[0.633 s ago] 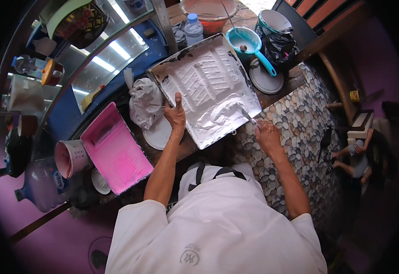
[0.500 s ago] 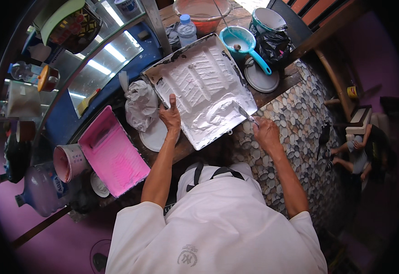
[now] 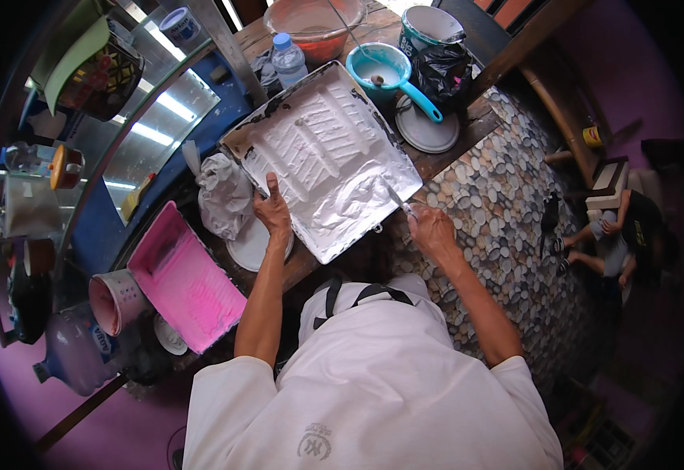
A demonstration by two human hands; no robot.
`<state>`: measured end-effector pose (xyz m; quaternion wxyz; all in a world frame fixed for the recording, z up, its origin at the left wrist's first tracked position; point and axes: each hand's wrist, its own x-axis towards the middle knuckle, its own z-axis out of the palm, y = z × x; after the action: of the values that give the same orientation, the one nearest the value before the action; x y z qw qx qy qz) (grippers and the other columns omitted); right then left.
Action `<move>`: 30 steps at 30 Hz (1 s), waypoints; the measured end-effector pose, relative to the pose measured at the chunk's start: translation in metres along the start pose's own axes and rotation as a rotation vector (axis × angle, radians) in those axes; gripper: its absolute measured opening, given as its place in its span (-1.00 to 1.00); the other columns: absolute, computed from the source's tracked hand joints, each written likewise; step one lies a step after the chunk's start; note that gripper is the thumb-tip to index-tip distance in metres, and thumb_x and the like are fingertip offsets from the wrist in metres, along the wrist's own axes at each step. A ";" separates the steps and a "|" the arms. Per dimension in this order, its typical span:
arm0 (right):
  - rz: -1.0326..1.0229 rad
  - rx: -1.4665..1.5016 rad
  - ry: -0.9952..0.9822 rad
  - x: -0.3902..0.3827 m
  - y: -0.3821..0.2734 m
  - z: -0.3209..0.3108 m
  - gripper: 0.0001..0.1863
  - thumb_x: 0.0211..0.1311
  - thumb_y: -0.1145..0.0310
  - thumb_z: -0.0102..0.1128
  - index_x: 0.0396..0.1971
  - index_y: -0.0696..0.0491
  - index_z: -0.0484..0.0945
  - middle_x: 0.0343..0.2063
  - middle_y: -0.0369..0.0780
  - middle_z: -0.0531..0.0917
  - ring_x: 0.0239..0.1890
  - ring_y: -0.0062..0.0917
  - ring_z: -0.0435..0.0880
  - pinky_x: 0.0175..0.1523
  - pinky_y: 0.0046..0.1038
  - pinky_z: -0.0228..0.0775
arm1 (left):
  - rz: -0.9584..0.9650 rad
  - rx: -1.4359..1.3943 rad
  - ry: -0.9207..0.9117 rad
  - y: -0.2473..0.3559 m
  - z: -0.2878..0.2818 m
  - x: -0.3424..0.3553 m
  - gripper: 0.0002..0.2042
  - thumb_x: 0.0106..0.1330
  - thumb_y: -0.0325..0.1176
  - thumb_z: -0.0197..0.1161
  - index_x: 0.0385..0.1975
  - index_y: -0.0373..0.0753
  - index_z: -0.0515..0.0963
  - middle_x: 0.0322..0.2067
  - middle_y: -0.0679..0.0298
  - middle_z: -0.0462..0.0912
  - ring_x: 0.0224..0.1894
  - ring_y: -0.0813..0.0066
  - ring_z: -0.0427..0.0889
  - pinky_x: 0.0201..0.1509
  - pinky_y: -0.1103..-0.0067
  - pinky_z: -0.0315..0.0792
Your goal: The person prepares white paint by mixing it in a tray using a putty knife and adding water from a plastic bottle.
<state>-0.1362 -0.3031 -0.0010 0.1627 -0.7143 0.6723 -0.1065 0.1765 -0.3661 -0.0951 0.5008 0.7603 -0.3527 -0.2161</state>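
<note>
Tool point(image 3: 394, 197) clamped by its handle in the right hand point(image 3: 433, 233), metallic blade angled down to the wet-looking surface, meets thick white coating point(image 3: 310, 141) at the near right side of a broad tray point(image 3: 357, 227). The left hand point(image 3: 273, 211) clasps the tray's left rim, thumb pointing far, other fingers partly out of sight. The two hands stand well apart, with the tray's near corner between them.

The step in hand appears to be scraping or spreading the coating, which lies smeared and uneven at the near end and over raised ribs at the far end. A further stroke would call for a low blade angle, light pressure and a firm left-hand brace against sliding.

The tray sits askew on a wooden table point(image 3: 479, 119), its near corner seeming to reach past the table's edge, so a hard downward push there could tip it. Room is tight on the left, where a white bag point(image 3: 223, 196) and a round lid point(image 3: 252, 244) crowd the rim, with a pink tray point(image 3: 193, 290) just beyond. At the far side, a capped bottle point(image 3: 288, 61) and a turquoise dipper point(image 3: 422, 102) stand close. Freest space for the right elbow lies to the near right, over a pebble-patterned surface point(image 3: 483, 188).
</note>
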 end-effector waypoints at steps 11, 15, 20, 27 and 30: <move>-0.027 -0.056 0.062 0.019 0.020 -0.009 -0.81 0.12 0.38 0.10 -0.35 0.17 0.57 -0.43 -0.01 0.63 -0.35 -0.07 0.63 -0.22 -0.15 0.49 | -0.057 0.040 -0.054 -0.012 -0.001 0.006 -0.14 0.14 0.39 0.06 -0.20 -0.57 0.51 -0.27 -0.19 0.60 -0.22 -0.07 0.54 -0.01 0.32 0.35; 0.007 0.024 0.037 0.009 0.010 -0.007 -0.82 0.10 0.37 0.11 -0.36 0.16 0.57 -0.45 -0.01 0.63 -0.35 -0.07 0.63 -0.23 -0.13 0.48 | -0.038 0.041 -0.054 -0.002 -0.002 0.001 -0.14 0.14 0.39 0.05 -0.23 -0.58 0.52 -0.30 -0.20 0.60 -0.24 -0.09 0.53 -0.03 0.31 0.36; -0.052 0.136 0.032 0.000 -0.011 -0.006 -0.83 0.11 0.37 0.11 -0.37 0.15 0.57 -0.47 0.01 0.64 -0.35 -0.08 0.63 -0.22 -0.12 0.47 | 0.064 0.060 0.085 -0.009 -0.002 0.004 -0.11 0.13 0.44 -0.01 -0.50 -0.61 0.46 -0.68 -0.03 0.41 -0.54 0.18 0.34 -0.27 0.27 0.29; -0.155 0.126 -0.040 -0.028 -0.041 0.015 -0.81 0.15 0.38 0.08 -0.26 0.11 0.52 -0.46 -0.08 0.60 -0.38 -0.15 0.63 -0.26 -0.17 0.49 | 0.062 0.002 0.055 0.000 0.001 0.000 -0.11 0.14 0.43 0.00 -0.39 -0.62 0.49 -0.62 0.00 0.48 -0.50 0.22 0.37 -0.25 0.32 0.32; -0.187 0.095 -0.081 -0.033 -0.050 0.017 -0.84 0.18 0.38 0.06 -0.30 0.12 0.52 -0.49 -0.08 0.60 -0.41 -0.17 0.64 -0.30 -0.18 0.50 | 0.056 -0.014 0.040 0.003 0.000 -0.001 -0.11 0.14 0.42 0.02 -0.40 -0.61 0.49 -0.62 0.02 0.48 -0.50 0.24 0.36 -0.25 0.33 0.33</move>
<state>-0.0862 -0.2663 0.0040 0.2128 -0.7691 0.5898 -0.1238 0.1749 -0.3660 -0.0919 0.5188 0.7509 -0.3623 -0.1891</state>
